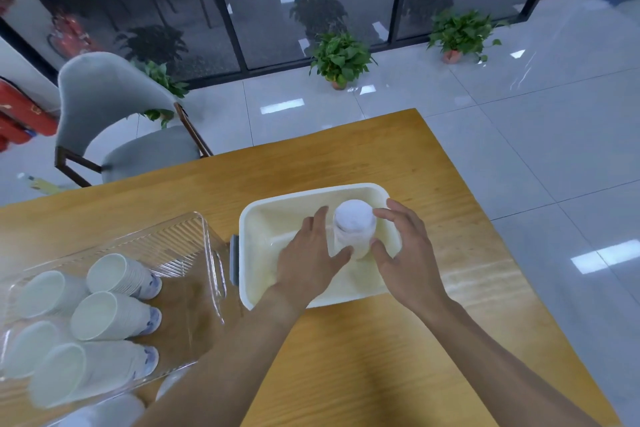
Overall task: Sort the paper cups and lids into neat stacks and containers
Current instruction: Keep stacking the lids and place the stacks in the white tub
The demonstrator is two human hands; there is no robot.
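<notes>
A wooden table (363, 357) with a yellow-brown top carries two containers. A clear plastic box (194, 236) with ribbed walls stands on its left part. Just beside it, more to the right, a cream-white tub (263, 215) rests on the wood.

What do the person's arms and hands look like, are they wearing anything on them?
Both forearms are bare right to the bottom edge of the head view: no sleeves show. The left hand and the right hand are bare too, with no gloves. No watch, bracelet or ring is visible on the wrists or fingers that show, and there are no markings.
</notes>
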